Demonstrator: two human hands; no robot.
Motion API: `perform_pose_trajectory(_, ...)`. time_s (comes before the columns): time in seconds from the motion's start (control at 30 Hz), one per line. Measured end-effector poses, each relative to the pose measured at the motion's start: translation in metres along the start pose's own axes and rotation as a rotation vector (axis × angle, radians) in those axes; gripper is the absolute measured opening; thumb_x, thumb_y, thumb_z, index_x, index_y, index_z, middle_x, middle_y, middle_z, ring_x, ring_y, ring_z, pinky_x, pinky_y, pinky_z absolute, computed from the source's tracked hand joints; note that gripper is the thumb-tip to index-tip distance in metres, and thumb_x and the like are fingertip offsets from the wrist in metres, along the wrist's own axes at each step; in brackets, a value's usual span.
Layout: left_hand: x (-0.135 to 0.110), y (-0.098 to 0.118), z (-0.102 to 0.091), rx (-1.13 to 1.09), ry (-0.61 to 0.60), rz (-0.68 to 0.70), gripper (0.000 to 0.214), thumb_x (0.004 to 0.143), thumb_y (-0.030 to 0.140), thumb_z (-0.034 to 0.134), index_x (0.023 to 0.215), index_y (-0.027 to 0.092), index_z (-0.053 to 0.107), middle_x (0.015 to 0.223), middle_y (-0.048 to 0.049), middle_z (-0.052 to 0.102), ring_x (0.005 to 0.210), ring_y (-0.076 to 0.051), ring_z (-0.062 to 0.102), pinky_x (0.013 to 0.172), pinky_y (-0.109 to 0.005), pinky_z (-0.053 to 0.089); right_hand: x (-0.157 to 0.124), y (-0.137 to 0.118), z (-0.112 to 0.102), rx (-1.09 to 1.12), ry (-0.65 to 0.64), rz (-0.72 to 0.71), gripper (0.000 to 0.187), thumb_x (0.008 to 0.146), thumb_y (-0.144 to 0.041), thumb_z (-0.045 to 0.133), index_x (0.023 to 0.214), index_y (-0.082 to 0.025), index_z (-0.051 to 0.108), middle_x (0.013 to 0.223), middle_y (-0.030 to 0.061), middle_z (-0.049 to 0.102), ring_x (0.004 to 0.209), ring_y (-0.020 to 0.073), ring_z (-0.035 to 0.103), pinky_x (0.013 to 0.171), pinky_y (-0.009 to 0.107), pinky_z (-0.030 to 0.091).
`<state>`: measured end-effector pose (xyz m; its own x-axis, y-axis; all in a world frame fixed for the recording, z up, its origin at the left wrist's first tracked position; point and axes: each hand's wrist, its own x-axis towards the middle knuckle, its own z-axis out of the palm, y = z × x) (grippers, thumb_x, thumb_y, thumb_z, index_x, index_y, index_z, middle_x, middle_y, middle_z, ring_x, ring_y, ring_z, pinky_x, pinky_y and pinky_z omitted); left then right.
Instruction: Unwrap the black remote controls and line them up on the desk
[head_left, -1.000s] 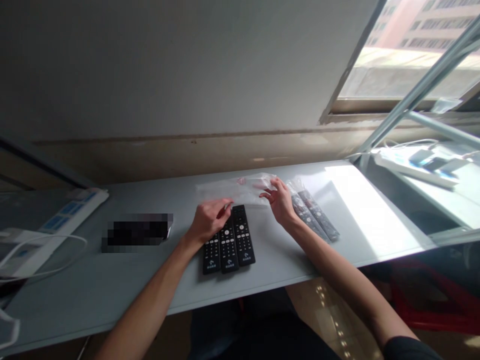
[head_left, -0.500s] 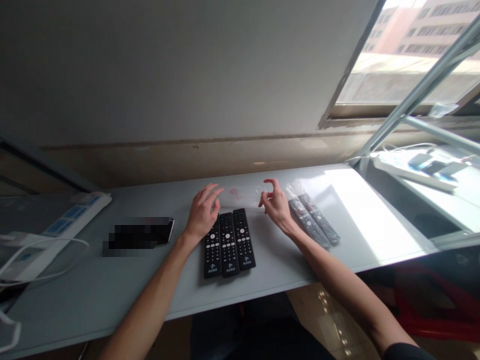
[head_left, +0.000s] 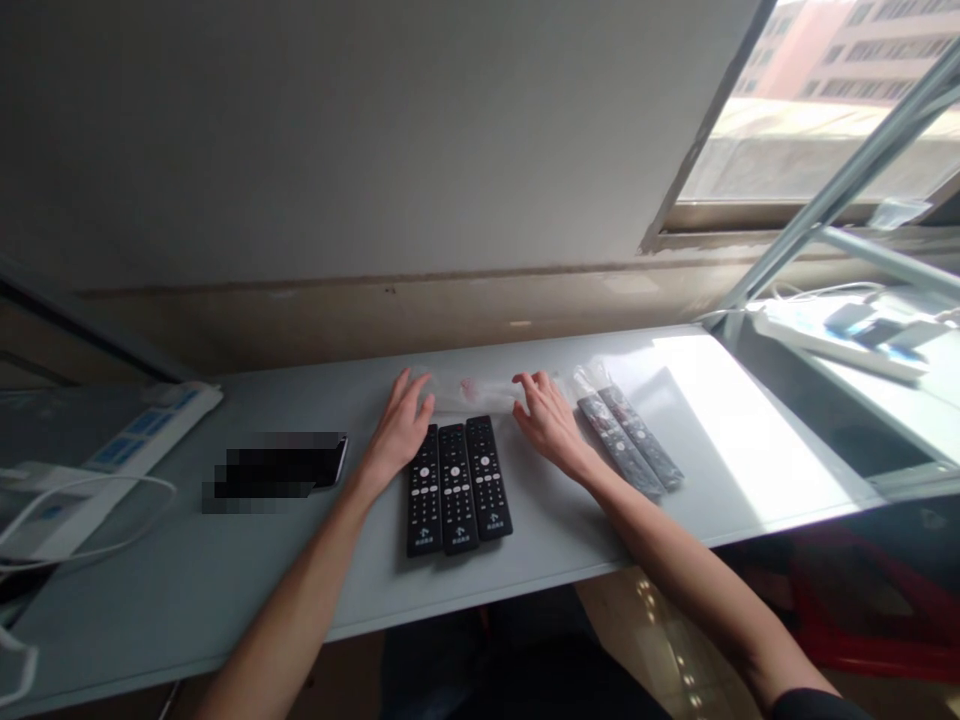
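Note:
A clear plastic bag (head_left: 480, 392) with a small red print lies flat near the back of the table. At its left end is my left hand (head_left: 399, 425), fingers stretched out and thumb apart. My right hand (head_left: 549, 420) is over the right end of the bag, palm down, its fingers bent but spread. I cannot tell how firmly either hand touches the plastic. Three black remote controls (head_left: 458, 490) lie side by side just in front of the bag; my left hand hides the top of the leftmost one. Right of my right hand, two remotes in clear bags (head_left: 631, 435) lie slanted.
A dark, partly pixelated phone (head_left: 330, 465) lies to the left. Beyond it are a white power strip (head_left: 142, 450) and a looped white cable (head_left: 174, 487). Metal shelf legs flank the table (head_left: 555, 550), with a wall (head_left: 390, 180) behind and a window at the right.
Both hands have come down onto the ends of the bag. My right hand's fingers have turned from raised and curled to palm down.

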<state>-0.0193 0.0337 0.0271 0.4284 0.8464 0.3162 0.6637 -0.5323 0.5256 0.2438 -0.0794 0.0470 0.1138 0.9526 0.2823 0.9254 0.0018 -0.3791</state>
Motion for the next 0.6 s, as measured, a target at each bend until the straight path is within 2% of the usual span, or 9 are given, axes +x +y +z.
perform_pose_trajectory(0.1,0.004,-0.004,-0.002,-0.008,0.095,-0.018,0.047,0.105,0.036,0.043,0.145,0.017,0.058,0.148,-0.0177,0.057,0.145,-0.031,0.053,0.127,-0.050,0.041,0.004,0.002,0.005,0.085,-0.010,-0.041,0.037,0.097,-0.012,0.048,0.130,-0.019,0.065,0.127,0.0148,0.065,0.113,0.0307,0.060,0.101,0.043,0.046)
perform_pose_trajectory(0.27,0.005,-0.008,-0.006,0.061,0.167,-0.079,0.044,0.101,0.029,0.045,0.139,0.016,0.062,0.141,-0.0184,0.057,0.140,-0.034,0.054,0.124,-0.052,0.044,0.012,0.008,0.010,0.213,-0.031,-0.046,0.039,0.094,-0.008,0.050,0.125,-0.020,0.070,0.136,0.0120,0.068,0.119,0.0273,0.064,0.107,0.043,0.047)
perform_pose_trajectory(0.37,0.006,-0.012,-0.008,0.058,0.188,-0.089,0.043,0.100,0.029,0.046,0.138,0.016,0.063,0.134,-0.0169,0.059,0.133,-0.032,0.059,0.122,-0.049,0.047,0.013,0.008,0.009,0.234,-0.019,-0.041,0.036,0.094,-0.008,0.049,0.119,-0.021,0.072,0.128,0.0092,0.072,0.116,0.0247,0.066,0.105,0.040,0.048)
perform_pose_trajectory(0.43,0.006,-0.014,-0.011,0.050,0.169,-0.100,0.039,0.098,0.027,0.047,0.130,0.017,0.067,0.129,-0.0153,0.060,0.124,-0.031,0.064,0.118,-0.048,0.051,0.012,0.006,0.007,0.236,0.002,-0.021,0.032,0.095,-0.010,0.048,0.110,-0.022,0.074,0.118,0.0091,0.073,0.109,0.0252,0.067,0.101,0.040,0.050)
perform_pose_trajectory(0.53,0.006,-0.013,-0.016,0.099,0.181,-0.111,0.034,0.093,0.022,0.050,0.118,0.017,0.073,0.131,-0.0156,0.058,0.123,-0.032,0.065,0.116,-0.050,0.052,0.011,0.001,0.000,0.218,0.076,0.022,0.026,0.098,-0.015,0.049,0.099,-0.022,0.074,0.117,0.0129,0.068,0.107,0.0288,0.064,0.098,0.045,0.051)
perform_pose_trajectory(0.6,0.005,-0.008,-0.020,0.136,0.208,-0.086,0.036,0.093,0.020,0.051,0.122,0.018,0.072,0.142,-0.0162,0.056,0.130,-0.034,0.062,0.119,-0.052,0.050,0.009,-0.003,-0.005,0.203,0.159,0.001,0.023,0.097,-0.015,0.051,0.096,-0.022,0.072,0.124,0.0145,0.065,0.115,0.0307,0.060,0.102,0.047,0.049)
